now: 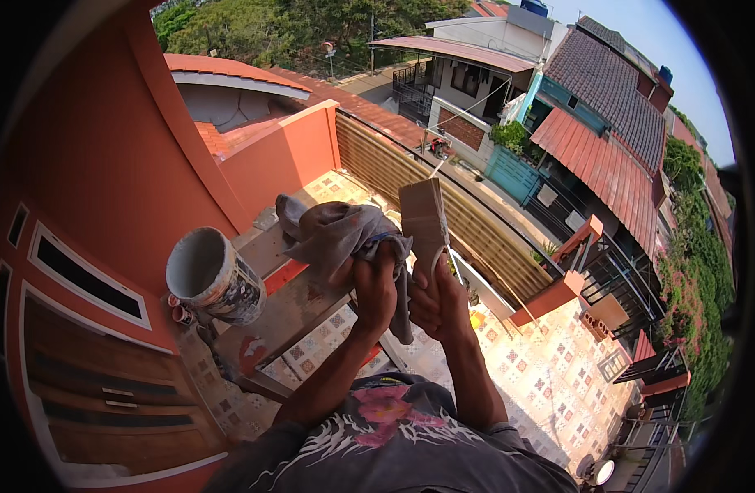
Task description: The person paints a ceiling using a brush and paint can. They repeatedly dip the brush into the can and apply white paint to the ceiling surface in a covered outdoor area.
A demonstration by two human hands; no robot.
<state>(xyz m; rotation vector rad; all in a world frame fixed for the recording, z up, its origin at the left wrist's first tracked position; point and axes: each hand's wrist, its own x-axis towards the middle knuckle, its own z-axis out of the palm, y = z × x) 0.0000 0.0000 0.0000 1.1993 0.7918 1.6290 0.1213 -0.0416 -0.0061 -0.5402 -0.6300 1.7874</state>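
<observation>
While the left hand [376, 289] clutches a grey cloth [332, 230] near the right edge of the surface [302, 319], the right hand [441, 306] has its fingers around a flat tool [423, 215]. A bucket [221, 279] stands near the left edge.

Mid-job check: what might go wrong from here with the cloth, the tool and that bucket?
The grey cloth bunched in the left hand hangs loose near the flat-bladed tool in the right hand, so a fold might snag on it.
The bucket stands by the boards, which appear raised over the tiled floor; a knock might tip it over.
</observation>
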